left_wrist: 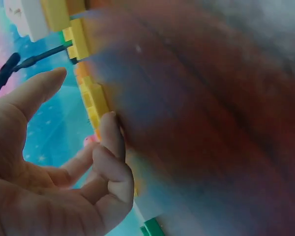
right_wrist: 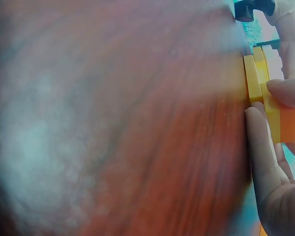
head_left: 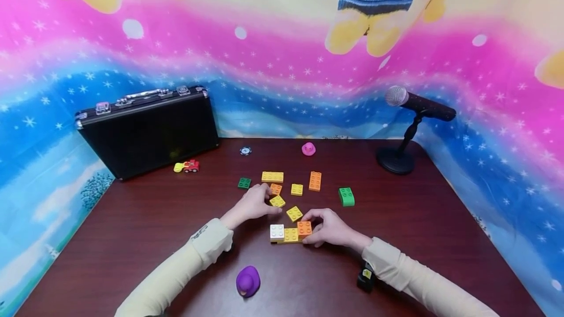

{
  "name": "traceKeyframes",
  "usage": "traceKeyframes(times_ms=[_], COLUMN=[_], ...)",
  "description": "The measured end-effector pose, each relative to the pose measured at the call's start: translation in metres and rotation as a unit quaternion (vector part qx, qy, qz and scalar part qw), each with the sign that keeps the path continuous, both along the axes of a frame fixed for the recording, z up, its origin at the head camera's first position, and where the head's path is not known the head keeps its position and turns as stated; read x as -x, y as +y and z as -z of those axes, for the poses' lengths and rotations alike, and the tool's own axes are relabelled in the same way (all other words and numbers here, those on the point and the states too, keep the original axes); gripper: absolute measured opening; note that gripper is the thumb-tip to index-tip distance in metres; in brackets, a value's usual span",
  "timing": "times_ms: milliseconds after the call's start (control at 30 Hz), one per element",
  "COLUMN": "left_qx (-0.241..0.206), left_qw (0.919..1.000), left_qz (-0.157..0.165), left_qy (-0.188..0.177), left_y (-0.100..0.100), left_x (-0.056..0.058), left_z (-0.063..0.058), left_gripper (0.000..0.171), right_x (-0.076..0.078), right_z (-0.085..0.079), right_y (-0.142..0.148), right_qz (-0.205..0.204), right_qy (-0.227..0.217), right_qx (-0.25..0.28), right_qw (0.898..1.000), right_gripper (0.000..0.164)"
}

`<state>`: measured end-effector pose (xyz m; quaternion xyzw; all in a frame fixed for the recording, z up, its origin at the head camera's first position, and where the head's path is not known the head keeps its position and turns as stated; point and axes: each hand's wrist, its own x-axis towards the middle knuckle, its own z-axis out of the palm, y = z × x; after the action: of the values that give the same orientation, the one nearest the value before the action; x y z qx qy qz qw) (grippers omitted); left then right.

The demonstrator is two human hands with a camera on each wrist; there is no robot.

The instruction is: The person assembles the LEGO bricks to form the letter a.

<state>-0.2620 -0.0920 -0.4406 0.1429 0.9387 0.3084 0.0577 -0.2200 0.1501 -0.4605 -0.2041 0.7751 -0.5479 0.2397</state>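
Observation:
My right hand [head_left: 329,229] grips the right end of a small toy brick assembly [right_wrist: 271,105], low over the table. On top sit a white brick [head_left: 276,231] at the left and an orange brick [head_left: 304,228] at the right, with yellow bricks [head_left: 291,234] between and below. My left hand [head_left: 253,203] reaches among the loose bricks, thumb spread from the bent fingers and nothing between them. Right by its fingertips lie a small orange brick [head_left: 275,189] and a yellow brick [head_left: 277,201]. Another yellow brick [head_left: 294,214] lies between the hands.
Farther back are a long yellow brick [head_left: 272,176], a long orange brick [head_left: 315,181] and a green brick [head_left: 346,196]. A black case [head_left: 150,133] stands back left, a microphone [head_left: 414,104] back right. A purple rubber duck [head_left: 248,282] sits in front.

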Motion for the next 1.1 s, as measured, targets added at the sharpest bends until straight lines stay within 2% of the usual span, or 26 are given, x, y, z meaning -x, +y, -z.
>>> traceKeyframes(times_ms=[167,367,533,733,833,933,1000,1100], left_qx=[0.038,0.059,0.062,0.004,-0.047,-0.088,-0.105,-0.105], left_qw=[0.9993,0.9979,0.9971,0.999,0.9986,0.996,0.9944,0.9937], left_qz=[0.002,0.022,0.031,0.029,0.017,0.005,0.009,0.039], left_qy=[0.001,0.015,0.032,0.032,0.018,0.012,0.008,0.0], left_y=[0.005,0.008,0.006,0.0,-0.005,-0.009,-0.012,-0.015], left_x=[0.005,0.011,0.013,0.006,-0.002,-0.013,-0.019,-0.029], left_z=[0.003,0.005,0.007,0.002,-0.006,-0.017,-0.024,-0.031], left_gripper=[0.056,0.038,0.032,0.031,0.036,0.04,0.04,0.035], right_x=[-0.001,-0.001,-0.002,-0.003,-0.005,-0.01,-0.014,-0.017], right_z=[-0.001,-0.001,-0.001,-0.002,-0.005,-0.016,-0.025,-0.031], right_y=[0.0,0.0,0.0,-0.002,-0.003,-0.004,-0.005,-0.005], right_qz=[-0.005,-0.007,-0.005,0.008,0.013,0.016,0.017,0.017], right_qy=[0.005,0.003,0.007,0.021,0.019,0.018,0.019,0.023], right_qx=[0.003,0.002,0.004,-0.013,-0.016,-0.014,-0.014,-0.015], right_qw=[1.0,1.0,1.0,1.0,1.0,1.0,1.0,0.999], right_gripper=[0.039,0.038,0.038,0.037,0.037,0.037,0.036,0.035])
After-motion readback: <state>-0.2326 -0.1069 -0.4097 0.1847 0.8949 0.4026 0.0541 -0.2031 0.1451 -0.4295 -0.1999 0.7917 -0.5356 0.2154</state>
